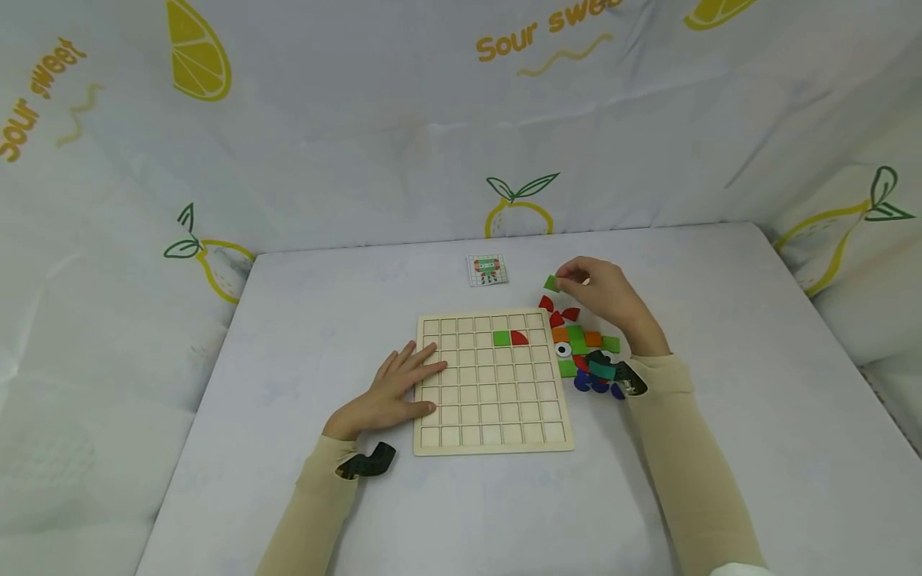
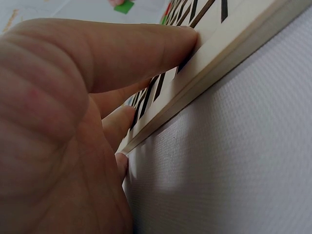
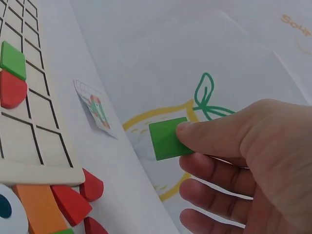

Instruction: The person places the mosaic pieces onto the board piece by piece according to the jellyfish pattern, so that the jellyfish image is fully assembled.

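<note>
Between thumb and fingers, my right hand (image 1: 601, 292) pinches a green square tile (image 3: 168, 139), raised beyond the far right corner of the wooden grid board (image 1: 493, 451). My left hand (image 1: 392, 392) rests with spread fingers on the board's left edge; in the left wrist view its thumb (image 2: 146, 48) presses on the rim. Two pieces sit side by side in cells of an upper row: a green square (image 1: 501, 338) and a red quarter-round piece (image 1: 519, 338). Below the right hand lies a pile of loose pieces, with orange tiles (image 1: 593, 339) and red quarter-rounds (image 1: 571, 314).
A small pattern card (image 1: 487, 270) lies beyond the board on the white table (image 1: 324, 320). Blue round pieces (image 1: 582, 381) and a white eye disc (image 1: 563, 350) are in the pile at the board's right edge. A lemon-print cloth (image 1: 346, 160) hangs behind.
</note>
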`<state>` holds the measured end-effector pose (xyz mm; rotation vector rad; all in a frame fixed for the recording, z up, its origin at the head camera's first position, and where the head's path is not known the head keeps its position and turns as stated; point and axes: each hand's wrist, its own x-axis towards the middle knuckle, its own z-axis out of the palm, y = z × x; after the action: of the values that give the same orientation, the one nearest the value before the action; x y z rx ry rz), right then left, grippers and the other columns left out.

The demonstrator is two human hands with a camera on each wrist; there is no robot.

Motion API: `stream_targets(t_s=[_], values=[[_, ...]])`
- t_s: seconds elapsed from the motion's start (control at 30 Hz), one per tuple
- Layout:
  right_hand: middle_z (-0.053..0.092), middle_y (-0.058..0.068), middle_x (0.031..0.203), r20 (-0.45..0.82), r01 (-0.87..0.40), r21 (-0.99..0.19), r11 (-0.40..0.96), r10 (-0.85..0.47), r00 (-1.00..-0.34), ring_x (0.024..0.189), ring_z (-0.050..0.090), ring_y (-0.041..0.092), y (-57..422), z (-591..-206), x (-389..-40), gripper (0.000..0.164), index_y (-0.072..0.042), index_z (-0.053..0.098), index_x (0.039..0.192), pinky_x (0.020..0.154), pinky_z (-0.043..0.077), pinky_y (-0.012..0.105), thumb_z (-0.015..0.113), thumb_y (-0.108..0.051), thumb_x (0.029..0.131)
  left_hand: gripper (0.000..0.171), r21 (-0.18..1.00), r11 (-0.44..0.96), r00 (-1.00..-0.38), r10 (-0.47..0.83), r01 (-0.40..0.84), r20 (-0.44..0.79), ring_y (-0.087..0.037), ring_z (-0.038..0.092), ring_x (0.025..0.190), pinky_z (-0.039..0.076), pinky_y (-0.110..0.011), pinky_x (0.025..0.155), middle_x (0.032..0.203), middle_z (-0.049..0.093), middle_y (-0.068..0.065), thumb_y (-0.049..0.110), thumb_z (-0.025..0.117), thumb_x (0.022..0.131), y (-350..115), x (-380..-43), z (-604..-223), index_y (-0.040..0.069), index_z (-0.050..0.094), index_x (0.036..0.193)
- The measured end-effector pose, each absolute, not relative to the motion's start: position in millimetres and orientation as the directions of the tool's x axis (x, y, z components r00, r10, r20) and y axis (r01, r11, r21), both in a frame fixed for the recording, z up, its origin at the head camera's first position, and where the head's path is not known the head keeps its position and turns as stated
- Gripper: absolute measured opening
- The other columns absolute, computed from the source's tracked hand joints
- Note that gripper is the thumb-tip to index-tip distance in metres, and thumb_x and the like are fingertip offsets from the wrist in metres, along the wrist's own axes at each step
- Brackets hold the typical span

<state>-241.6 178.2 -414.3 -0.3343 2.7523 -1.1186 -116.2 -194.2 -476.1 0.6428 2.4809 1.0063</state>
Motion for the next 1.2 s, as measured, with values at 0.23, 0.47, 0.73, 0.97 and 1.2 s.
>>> stream_targets(t_s=[0.23, 0.47, 0.73, 0.97, 1.2], values=[[0.065, 0.012, 0.108, -0.047, -0.181, -0.736, 0.653, -0.316, -0.948, 0.091, 0.059, 0.029, 158, -410, -234, 0.027, -0.007, 0.065, 0.118, 0.069, 0.052, 0.03, 0.06, -0.028, 0.102, 0.069, 0.719, 0.642, -0.82, 0.543, 0.266, -0.181, -0.035, -0.009, 0.159, -0.009, -0.058, 0.126, 0.173, 0.01, -0.006, 0.022, 0.067, 0.094, -194, -116, -476, 0.016, 0.04, 0.157], [0.066, 0.01, 0.102, -0.024, -0.227, -0.755, 0.615, -0.372, -0.928, 0.089, 0.058, 0.026, 136, -414, -229, 0.021, -0.006, 0.068, 0.113, 0.071, 0.05, 0.032, 0.061, -0.023, 0.102, 0.068, 0.718, 0.642, -0.82, 0.544, 0.271, -0.177, -0.035, -0.009, 0.159, -0.009, -0.058, 0.126, 0.173, 0.011, -0.006, 0.022, 0.067, 0.094, -195, -117, -477, 0.016, 0.04, 0.156], [0.066, 0.008, 0.104, -0.04, -0.241, -0.775, 0.584, -0.426, -0.904, 0.095, 0.057, 0.023, 117, -422, -223, 0.02, -0.009, 0.069, 0.111, 0.077, 0.049, 0.035, 0.062, -0.026, 0.102, 0.068, 0.727, 0.633, -0.82, 0.545, 0.267, -0.173, -0.037, -0.009, 0.159, -0.008, -0.059, 0.125, 0.172, 0.011, -0.008, 0.021, 0.067, 0.094, -194, -117, -476, 0.015, 0.041, 0.156], [0.066, 0.007, 0.101, -0.031, -0.277, -0.769, 0.576, -0.467, -0.884, 0.09, 0.058, 0.022, 106, -430, -222, 0.017, -0.01, 0.07, 0.108, 0.073, 0.05, 0.033, 0.064, -0.024, 0.1, 0.068, 0.729, 0.63, -0.821, 0.546, 0.269, -0.168, -0.038, -0.008, 0.159, -0.009, -0.06, 0.125, 0.172, 0.011, -0.009, 0.022, 0.067, 0.094, -195, -117, -475, 0.015, 0.04, 0.156], [0.067, 0.006, 0.101, -0.029, -0.291, -0.767, 0.572, -0.484, -0.875, 0.089, 0.058, 0.021, 100, -433, -220, 0.017, -0.01, 0.071, 0.108, 0.073, 0.049, 0.032, 0.064, -0.023, 0.1, 0.068, 0.729, 0.629, -0.819, 0.547, 0.269, -0.17, -0.039, -0.008, 0.159, -0.009, -0.061, 0.125, 0.172, 0.011, -0.009, 0.022, 0.067, 0.094, -195, -117, -474, 0.015, 0.04, 0.156]])
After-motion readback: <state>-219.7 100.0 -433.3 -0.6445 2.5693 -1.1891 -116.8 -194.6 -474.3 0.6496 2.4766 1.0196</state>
